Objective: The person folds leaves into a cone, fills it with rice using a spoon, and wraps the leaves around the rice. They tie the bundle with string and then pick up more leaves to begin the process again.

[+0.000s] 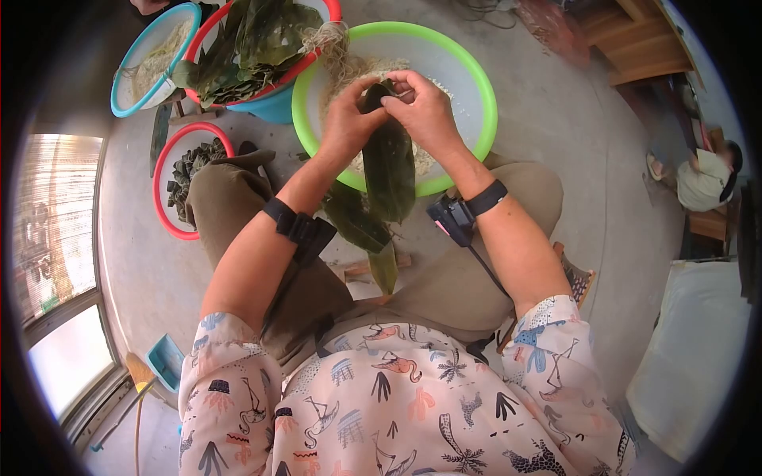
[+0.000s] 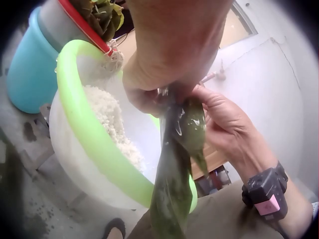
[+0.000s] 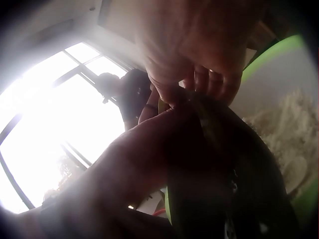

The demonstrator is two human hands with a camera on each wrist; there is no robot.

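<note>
Risk: leaf (image 1: 390,174) could split or slip and uncurl, cause would be uneven pull between the hands or a slick surface, it looks glossy. It hangs across the near side of the green-rimmed basin (image 1: 397,28). Grip: left hand (image 1: 347,123) and right hand (image 1: 425,117) pinch its upper end, fingers curled close, exact finger gap can't tell

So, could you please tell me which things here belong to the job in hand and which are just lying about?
Job: held leaf, leaf pile, string, pale grains, green-rimmed basin, probably dark bundles.
Seemingly lying about: blue dustpan, crumpled red plastic.
</note>
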